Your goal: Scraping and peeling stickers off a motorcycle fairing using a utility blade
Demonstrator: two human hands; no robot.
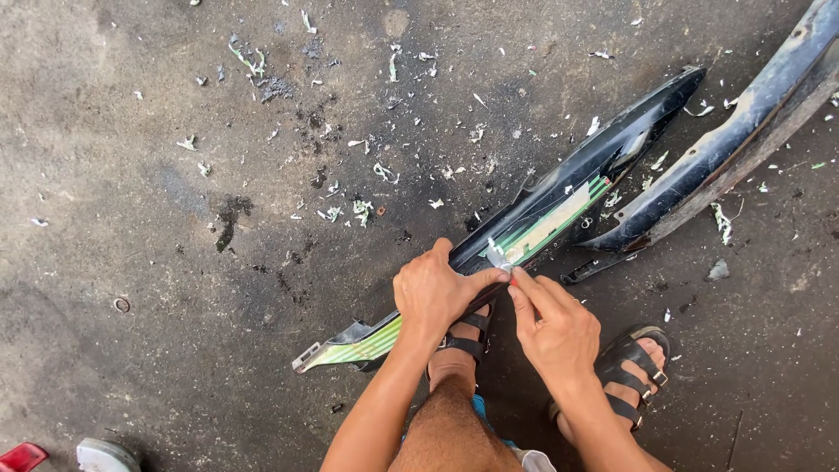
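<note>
While scraps of peeled sticker (361, 210) lie scattered over the stained concrete floor (157, 218), a small metal ring (121, 305) sits alone toward the floor's left edge, and a red object (21, 456) with a pale grey one (107, 455) beside it shows at the bottom left corner. A long dark blue body panel (559, 188) with green and white striped decals runs slantwise from the lower middle of the floor up toward the upper right. The left hand (434, 295) lies over the middle of this panel, fingers curled around its edge and thumb stretched toward the sticker strip (500, 254). Just beside it, the right hand (553, 325) has thumb and forefinger pressed together, pinching the lifted end of that pale strip where it curls off the panel. Both feet in dark strapped sandals (631, 378) stand on the floor below the hands. Farther right, a second dark panel (725, 144) lies close alongside the first, reaching to the top right corner, with more white flakes around it.
</note>
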